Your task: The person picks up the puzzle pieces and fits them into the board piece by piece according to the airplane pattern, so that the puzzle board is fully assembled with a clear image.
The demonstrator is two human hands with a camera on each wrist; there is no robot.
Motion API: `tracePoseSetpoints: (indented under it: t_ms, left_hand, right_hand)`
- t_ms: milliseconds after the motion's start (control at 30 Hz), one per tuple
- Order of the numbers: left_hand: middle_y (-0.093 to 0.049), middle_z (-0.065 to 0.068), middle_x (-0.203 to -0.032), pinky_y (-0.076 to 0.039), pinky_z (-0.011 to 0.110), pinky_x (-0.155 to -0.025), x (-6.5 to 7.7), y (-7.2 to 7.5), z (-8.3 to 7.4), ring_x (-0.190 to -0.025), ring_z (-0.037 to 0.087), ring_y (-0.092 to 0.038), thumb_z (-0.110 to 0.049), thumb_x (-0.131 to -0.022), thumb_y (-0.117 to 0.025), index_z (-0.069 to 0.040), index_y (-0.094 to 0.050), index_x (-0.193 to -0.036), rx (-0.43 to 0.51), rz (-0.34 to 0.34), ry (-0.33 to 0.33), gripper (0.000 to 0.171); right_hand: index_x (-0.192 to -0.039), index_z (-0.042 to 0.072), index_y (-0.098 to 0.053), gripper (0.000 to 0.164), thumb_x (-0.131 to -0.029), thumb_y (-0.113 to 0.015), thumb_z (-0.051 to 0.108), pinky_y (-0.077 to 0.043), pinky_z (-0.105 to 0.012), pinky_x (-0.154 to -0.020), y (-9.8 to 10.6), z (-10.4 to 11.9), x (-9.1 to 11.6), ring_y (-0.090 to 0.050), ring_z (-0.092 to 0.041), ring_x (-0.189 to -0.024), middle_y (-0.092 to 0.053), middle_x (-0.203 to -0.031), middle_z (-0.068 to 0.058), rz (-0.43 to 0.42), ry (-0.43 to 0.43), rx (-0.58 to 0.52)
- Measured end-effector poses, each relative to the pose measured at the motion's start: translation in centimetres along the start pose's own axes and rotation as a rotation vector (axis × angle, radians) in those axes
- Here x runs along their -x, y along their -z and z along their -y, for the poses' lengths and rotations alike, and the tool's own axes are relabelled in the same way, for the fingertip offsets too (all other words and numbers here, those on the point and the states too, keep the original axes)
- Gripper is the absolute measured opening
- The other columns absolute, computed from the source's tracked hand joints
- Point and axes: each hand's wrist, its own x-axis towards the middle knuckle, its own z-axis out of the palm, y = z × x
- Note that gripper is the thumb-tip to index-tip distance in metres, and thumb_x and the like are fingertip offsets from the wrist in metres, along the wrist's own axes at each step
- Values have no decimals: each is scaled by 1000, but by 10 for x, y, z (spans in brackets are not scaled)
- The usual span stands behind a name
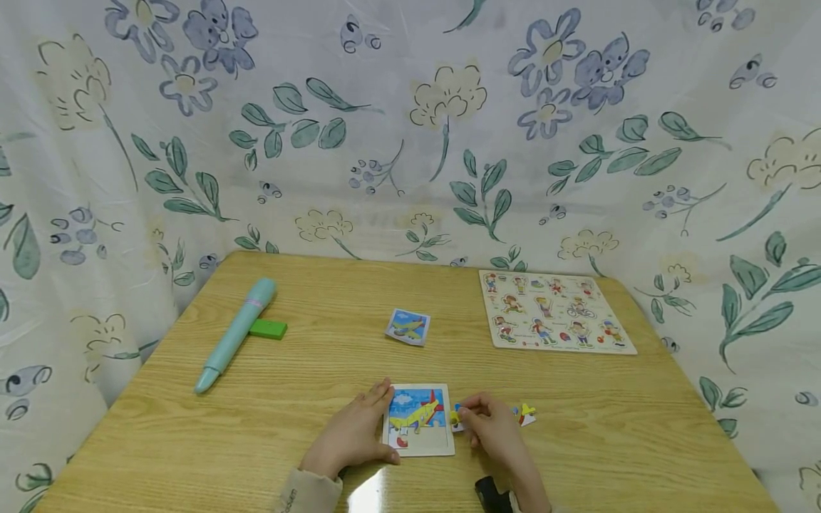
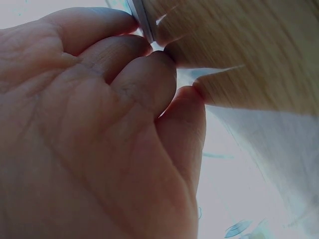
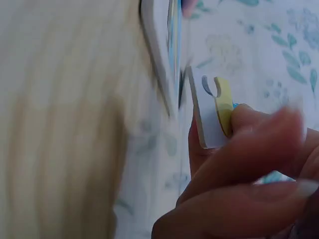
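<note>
A small square puzzle board point(image 1: 428, 443) with a partly assembled yellow aeroplane picture lies on the table. My left hand point(image 1: 351, 436) holds its left side, thumb by the lower edge and fingers by the upper left corner; the left wrist view shows the fingertips point(image 2: 144, 82) near the board's edge. My right hand point(image 1: 497, 427) pinches a puzzle piece point(image 3: 209, 107), white and yellow on its face, just right of the board. Other puzzle pieces point(image 1: 527, 415) lie on the table beyond the right hand, partly hidden by it.
Behind the board lies a small aeroplane picture card point(image 1: 408, 327). A larger board with children's figures point(image 1: 556, 311) sits at the back right. To the left are a teal pen-shaped object point(image 1: 236, 336) and a green block point(image 1: 268, 328). A patterned curtain point(image 1: 398, 142) surrounds the table.
</note>
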Motion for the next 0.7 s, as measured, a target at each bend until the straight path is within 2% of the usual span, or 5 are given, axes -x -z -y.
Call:
tracePoseSetpoints:
  t_ms: [67,300,400,533,700]
  left_hand:
    - [-28,18,-158,-31,55,-117,0,0,0,-145,36,-31,-46,-65,-85,4,-35,-147,-2,-2,0,108]
    - [-29,18,-158,-32,56,-116,1,0,-1,-144,37,-32,-46,-64,-86,4,-36,-146,5,-16,-1,108]
    - [-28,18,-158,-31,56,-116,1,0,0,-145,37,-31,-45,-64,-86,4,-36,-147,14,-10,6,108]
    - [-28,17,-158,-31,56,-117,0,-1,1,-145,37,-30,-45,-64,-86,4,-35,-147,20,-8,6,108]
    - [-28,17,-158,-31,57,-116,0,-1,1,-145,37,-30,-45,-64,-86,3,-36,-147,18,-12,5,108]
  right_hand:
    - [-104,-5,-61,18,-93,-61,10,-42,-16,-45,-7,1,1,-48,-9,-55,-59,-82,-5,29,13,-1]
    - [-99,-6,-61,14,-91,-63,6,-47,-16,-44,-22,1,2,-52,-9,-54,-56,-73,-3,96,29,-18]
    - [-96,-4,-62,11,-90,-64,5,-47,-16,-43,-23,1,2,-52,-9,-53,-56,-71,-3,92,34,24]
    - [-89,-1,-62,8,-87,-68,5,-43,-16,-41,-25,2,4,-49,-10,-51,-55,-68,-3,85,76,136]
    - [-83,1,-63,8,-83,-71,1,-39,-17,-41,-30,5,6,-48,-10,-51,-56,-67,-2,43,124,233]
